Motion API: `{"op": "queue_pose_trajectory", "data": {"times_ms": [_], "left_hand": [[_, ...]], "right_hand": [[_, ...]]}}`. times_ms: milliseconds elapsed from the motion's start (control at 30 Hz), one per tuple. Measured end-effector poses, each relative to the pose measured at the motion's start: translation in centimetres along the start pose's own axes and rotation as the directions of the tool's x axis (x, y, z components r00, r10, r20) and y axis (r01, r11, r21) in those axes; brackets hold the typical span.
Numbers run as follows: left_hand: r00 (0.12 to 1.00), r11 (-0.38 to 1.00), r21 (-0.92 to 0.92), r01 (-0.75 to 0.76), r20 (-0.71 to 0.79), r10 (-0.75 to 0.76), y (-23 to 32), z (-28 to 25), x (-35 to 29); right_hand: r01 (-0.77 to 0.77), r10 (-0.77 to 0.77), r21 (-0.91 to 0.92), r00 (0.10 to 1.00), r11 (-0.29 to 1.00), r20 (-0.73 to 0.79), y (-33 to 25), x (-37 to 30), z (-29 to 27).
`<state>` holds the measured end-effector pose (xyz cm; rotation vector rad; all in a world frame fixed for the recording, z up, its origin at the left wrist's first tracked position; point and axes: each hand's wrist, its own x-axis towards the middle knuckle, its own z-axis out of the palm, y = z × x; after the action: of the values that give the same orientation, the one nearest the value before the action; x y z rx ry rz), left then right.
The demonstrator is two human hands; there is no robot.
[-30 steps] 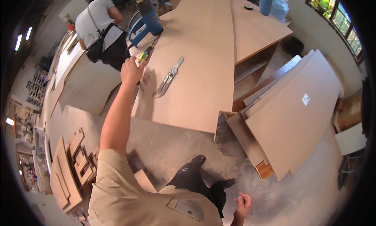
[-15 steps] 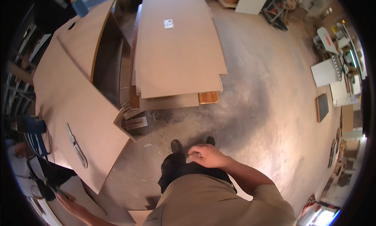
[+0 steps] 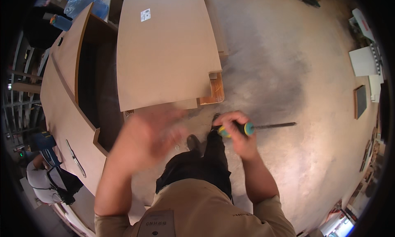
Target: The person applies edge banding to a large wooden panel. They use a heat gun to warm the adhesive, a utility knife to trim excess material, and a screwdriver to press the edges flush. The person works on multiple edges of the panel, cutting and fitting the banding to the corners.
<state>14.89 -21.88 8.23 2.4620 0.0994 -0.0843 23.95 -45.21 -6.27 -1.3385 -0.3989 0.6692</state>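
My right hand (image 3: 240, 135) is wrapped round the green and yellow handle of what looks like a file (image 3: 275, 125). Its long, dark, slim blade points right, above the concrete floor. To the left, my left hand (image 3: 150, 140) is raised in front of the near end of a stack of panels (image 3: 164, 52). Motion blurs that hand, but its fingers look spread and I see nothing in them. The blade touches neither panel nor board.
A brown board unit (image 3: 61, 109) with a dark open hollow stands left, carrying a slim metal tool (image 3: 75, 158) and a blue power tool (image 3: 44, 142). A blue bottle (image 3: 61, 23) is at its far end. Someone in a grey shirt (image 3: 43, 181) is lower left.
My left hand has come up from the lower left to the middle. The file is now in my right hand, which has risen and moved right. My view has shifted toward the right.
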Motion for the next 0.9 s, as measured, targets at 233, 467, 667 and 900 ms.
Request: {"op": "queue_pose_trajectory", "data": {"times_ms": [233,467,667,900], "left_hand": [[0.892,0.857,0.249,-0.451,0.087,0.444,-10.5,2.7,21.9],[0.794,0.74,0.311,-0.596,0.095,0.6,-13.8,7.4,26.5],[0.783,0.736,0.281,-0.616,0.116,0.611,-14.3,7.1,26.8],[0.701,0.693,0.232,-0.683,-0.058,0.711,-15.0,7.7,27.0]], "right_hand": [[-0.022,0.019,-0.1,0.999,0.995,-0.036,11.2,8.3,-5.6],[-0.239,0.221,0.242,0.97,0.941,0.098,7.4,10.0,-2.3],[-0.431,0.428,0.106,0.902,0.896,0.049,4.7,10.7,-2.0],[-0.368,0.366,0.023,0.929,0.93,0.052,3.6,11.2,-3.3]]}}
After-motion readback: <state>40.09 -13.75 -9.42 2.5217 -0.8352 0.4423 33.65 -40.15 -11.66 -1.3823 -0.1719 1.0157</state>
